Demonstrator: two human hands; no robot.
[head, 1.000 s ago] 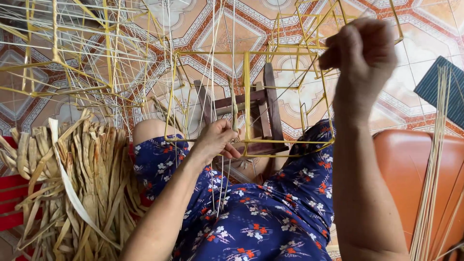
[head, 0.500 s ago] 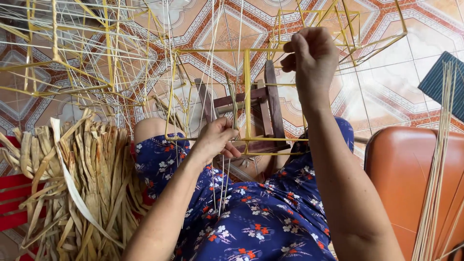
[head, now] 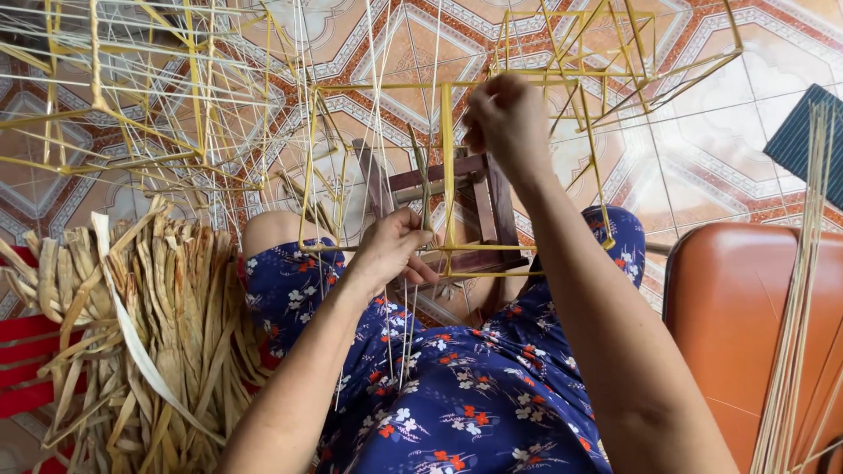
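A frame of thin yellow sticks [head: 448, 167] stands on my lap, over a blue flowered dress [head: 474, 395]. My left hand [head: 393, 250] grips the frame's lower bar, near several pale thin strands [head: 386, 158] that run up and down through it. My right hand [head: 505, 118] is raised at the frame's top bar, fingers closed around the sticks there. A small dark wooden stool [head: 474, 202] shows behind the frame.
A bundle of dried flat leaf strips [head: 132, 316] lies on a red seat [head: 26, 364] at my left. More yellow stick frames [head: 132, 96] stand at upper left and upper right. An orange chair [head: 738, 316] with long thin sticks [head: 795, 307] is at right. Patterned tile floor below.
My right hand has come down and to the left, from high at the right to the frame's top bar. My left hand has stayed on the lower bar.
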